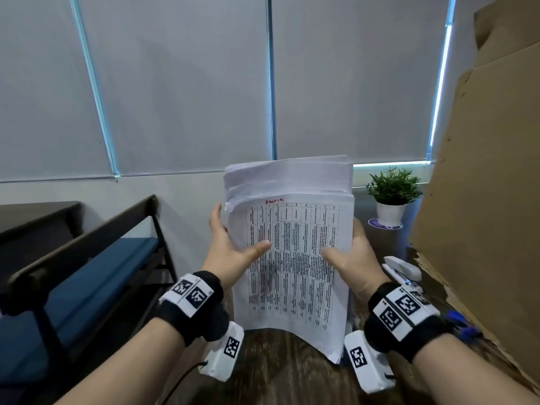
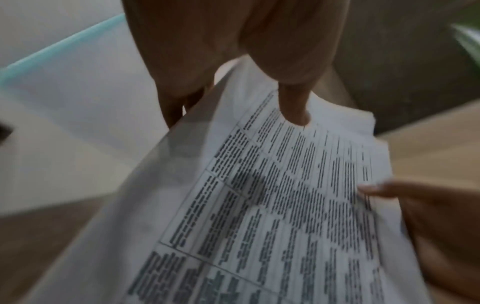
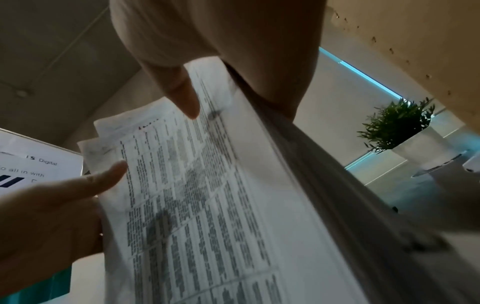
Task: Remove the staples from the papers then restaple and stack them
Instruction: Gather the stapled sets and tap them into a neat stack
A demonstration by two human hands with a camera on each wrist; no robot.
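A thick stack of white papers [image 1: 292,258], its front sheet printed with a dense table, stands upright with its bottom edge near the dark wooden table [image 1: 277,369]. My left hand [image 1: 233,252] grips its left edge, thumb on the front sheet. On the other side my right hand [image 1: 350,258] grips the right edge, thumb on the front too. The left wrist view shows the papers [image 2: 285,205] under my left thumb [image 2: 293,102]. In the right wrist view the papers [image 3: 207,205] sit pinched by my right hand [image 3: 207,72]. A white stapler [image 1: 401,268] lies on the table, right of the stack.
A small potted plant [image 1: 393,197] in a white pot stands at the back right. Large brown cardboard [image 1: 482,200] leans on the right. A dark bench with a blue cushion [image 1: 87,273] is at the left. Something blue [image 1: 463,325] lies behind my right wrist.
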